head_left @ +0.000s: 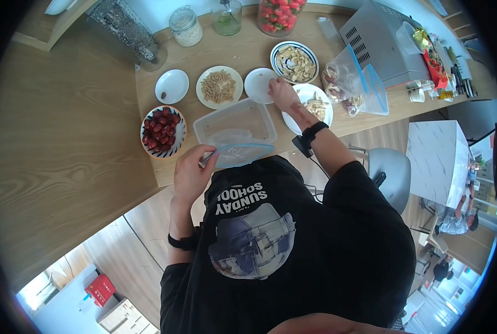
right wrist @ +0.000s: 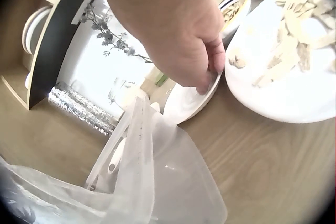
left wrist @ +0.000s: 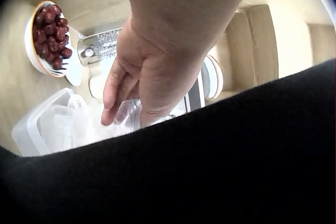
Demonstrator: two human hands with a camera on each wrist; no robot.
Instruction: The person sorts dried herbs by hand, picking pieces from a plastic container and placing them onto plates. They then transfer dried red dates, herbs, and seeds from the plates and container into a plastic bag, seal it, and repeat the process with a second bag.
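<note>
My left hand (head_left: 192, 173) pinches the edge of a clear zip bag (head_left: 243, 156) with a blue seal strip, held at the table's front edge. Behind the bag lies a clear plastic box (head_left: 234, 118), which the bag partly overlaps. My right hand (head_left: 284, 96) reaches over a small white plate (head_left: 256, 86), its fingers curled and the fingertips low inside the rim. The right wrist view shows these fingertips (right wrist: 203, 88) over the plate; I cannot tell whether they pinch something. Beside that hand stands a white plate (right wrist: 262, 103) of pale dried slices (right wrist: 291, 37).
Red dates fill a patterned bowl (head_left: 146, 143) at the left. Further plates hold pale strips (head_left: 219, 87), one small dark piece (head_left: 163, 96) and cut slices (head_left: 295, 62). Filled zip bags (head_left: 346, 80) and a grey appliance (head_left: 382, 44) stand right; glass jars (head_left: 185, 28) line the back.
</note>
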